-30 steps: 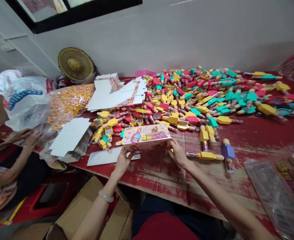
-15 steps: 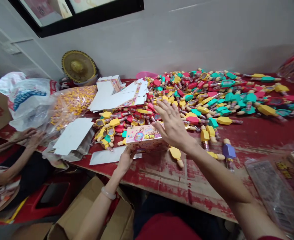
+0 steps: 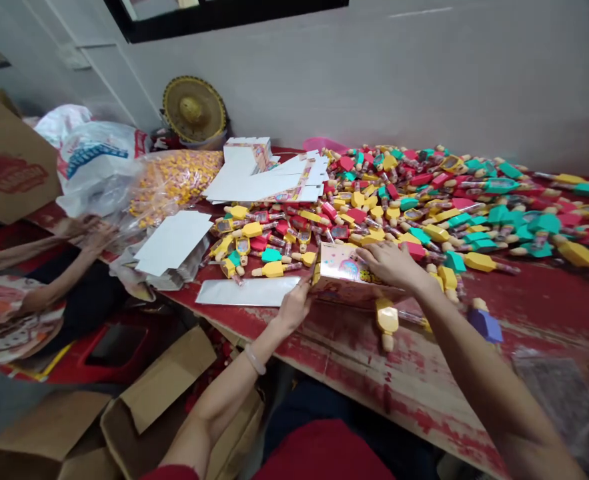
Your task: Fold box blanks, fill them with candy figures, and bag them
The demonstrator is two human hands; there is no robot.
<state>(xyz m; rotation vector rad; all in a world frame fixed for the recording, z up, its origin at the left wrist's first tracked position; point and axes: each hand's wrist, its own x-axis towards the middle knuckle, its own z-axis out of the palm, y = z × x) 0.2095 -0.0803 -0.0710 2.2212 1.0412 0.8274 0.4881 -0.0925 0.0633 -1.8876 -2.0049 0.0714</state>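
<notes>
No text is readable for certain. Lettering on the brown carton [image 3: 29, 143], white bag [image 3: 74, 190] and printed box [image 3: 337, 261] is blurred or partly covered.

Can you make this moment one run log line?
left hand: holds printed box | right hand: over its top | beyond: colourful toy pile | table: worn red

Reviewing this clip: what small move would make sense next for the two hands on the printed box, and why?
Probably a light press on the top of the printed box with the right hand, the left hand steadying it. The right hand already lies over the top, and the left is at the box's left end. Whether the box is fully closed, I cannot tell.
</notes>
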